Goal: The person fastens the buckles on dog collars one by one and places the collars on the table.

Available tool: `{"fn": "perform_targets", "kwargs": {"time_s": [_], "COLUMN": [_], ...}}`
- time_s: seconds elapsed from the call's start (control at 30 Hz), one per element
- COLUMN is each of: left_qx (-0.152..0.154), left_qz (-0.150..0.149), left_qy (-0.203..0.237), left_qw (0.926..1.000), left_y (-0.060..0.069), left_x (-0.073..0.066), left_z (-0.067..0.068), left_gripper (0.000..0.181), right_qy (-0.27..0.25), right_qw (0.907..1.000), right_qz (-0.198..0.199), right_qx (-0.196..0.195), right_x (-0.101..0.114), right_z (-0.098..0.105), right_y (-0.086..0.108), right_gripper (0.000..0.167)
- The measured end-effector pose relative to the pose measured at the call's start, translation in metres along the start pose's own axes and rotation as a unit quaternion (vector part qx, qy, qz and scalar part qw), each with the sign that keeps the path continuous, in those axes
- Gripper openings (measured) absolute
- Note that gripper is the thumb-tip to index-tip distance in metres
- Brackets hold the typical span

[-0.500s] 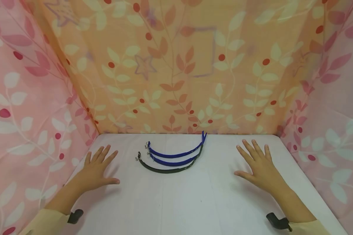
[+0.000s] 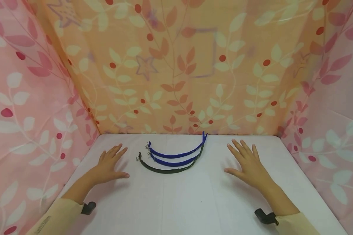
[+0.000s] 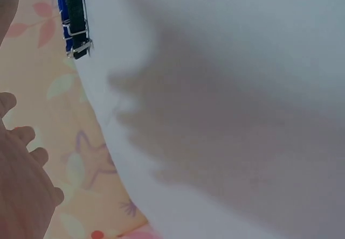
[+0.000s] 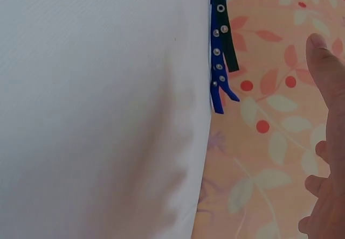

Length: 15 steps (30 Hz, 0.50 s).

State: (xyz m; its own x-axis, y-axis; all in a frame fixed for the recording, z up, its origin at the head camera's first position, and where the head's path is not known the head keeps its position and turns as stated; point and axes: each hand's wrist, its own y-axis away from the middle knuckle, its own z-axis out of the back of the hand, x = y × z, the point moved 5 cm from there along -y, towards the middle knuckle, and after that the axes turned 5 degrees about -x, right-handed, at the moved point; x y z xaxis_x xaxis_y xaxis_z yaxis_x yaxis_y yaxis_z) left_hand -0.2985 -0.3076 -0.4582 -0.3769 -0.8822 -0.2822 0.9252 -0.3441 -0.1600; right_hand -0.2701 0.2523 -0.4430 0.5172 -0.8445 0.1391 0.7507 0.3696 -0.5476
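Observation:
Three curved buckle collars lie on the white table in the head view: a far blue collar, a second blue collar just nearer, and a dark green collar nearest. Their metal buckles are at the left ends. Eyelets dot the right ends, where a blue strap end and the green strap end overlap. To the left of the collars, my left hand hovers with spread fingers, holding nothing. On the right side, my right hand is likewise spread above the table, touching nothing.
The white table reaches back to an orange leaf-patterned curtain. Pink patterned curtains hang at both sides. A dark wrist camera sits at the left cuff and another camera at the right cuff.
Both hands have moved inward, the left one to the right and the right one to the left, closer to the collars. The collars lie as before.

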Motion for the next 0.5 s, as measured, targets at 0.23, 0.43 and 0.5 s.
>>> {"fn": "perform_targets", "kwargs": {"time_s": [0.23,0.43,0.5], "left_qx": [0.007,0.032,0.036], "left_qz": [0.001,0.019,0.024], "left_qy": [0.022,0.046,0.051], "left_qw": [0.9997,0.9982,0.9978], "left_y": [-0.012,-0.023,-0.026], "left_x": [-0.004,-0.004,-0.003], "left_z": [-0.009,-0.017,-0.020], "left_gripper": [0.116,0.112,0.111], "right_qy": [-0.025,-0.055,-0.066], "right_qw": [0.9995,0.9973,0.9961], "right_qz": [-0.007,-0.038,-0.049], "right_qx": [0.015,0.030,0.032], "right_x": [0.007,0.010,0.010], "right_z": [-0.013,-0.025,-0.030], "right_y": [-0.012,-0.021,-0.023], "right_gripper": [0.097,0.096,0.095]}}
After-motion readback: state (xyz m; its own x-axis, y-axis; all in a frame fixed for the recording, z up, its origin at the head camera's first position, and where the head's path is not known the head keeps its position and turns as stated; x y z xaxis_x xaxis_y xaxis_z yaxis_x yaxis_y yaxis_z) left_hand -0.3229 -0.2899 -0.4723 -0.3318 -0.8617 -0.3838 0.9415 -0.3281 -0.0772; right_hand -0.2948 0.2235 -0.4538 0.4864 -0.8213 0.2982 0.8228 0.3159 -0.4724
